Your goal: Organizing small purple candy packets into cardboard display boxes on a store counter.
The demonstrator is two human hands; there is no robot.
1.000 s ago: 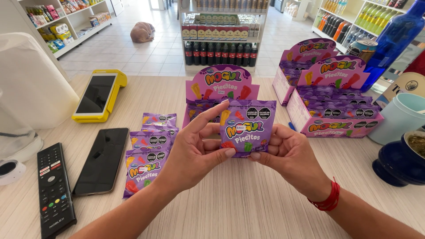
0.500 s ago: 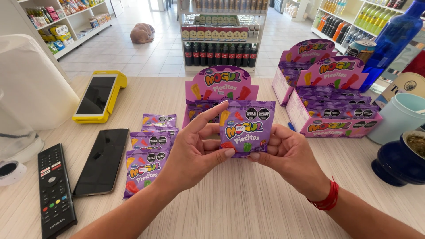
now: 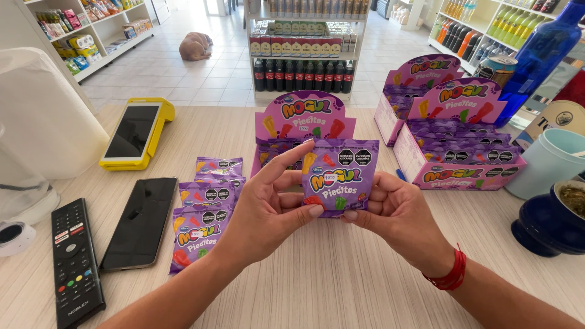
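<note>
Both of my hands hold up one purple candy packet (image 3: 339, 175) above the wooden counter (image 3: 341, 286). My left hand (image 3: 265, 210) grips its left side, index finger along the top edge and thumb under the bottom. My right hand (image 3: 399, 219) holds the right side from behind. A small price sticker sits on the packet's front. Behind the packet stands an open purple display box (image 3: 303, 119) of the same candy. To the left, a few more purple packets (image 3: 204, 213) lie overlapped on the counter.
Two more purple display boxes (image 3: 454, 140) stand at the right. A black phone (image 3: 141, 222), a remote control (image 3: 74, 259) and a yellow card terminal (image 3: 135, 134) lie on the left. A light blue cup (image 3: 548, 161) and a dark blue bowl (image 3: 557, 219) are at the far right.
</note>
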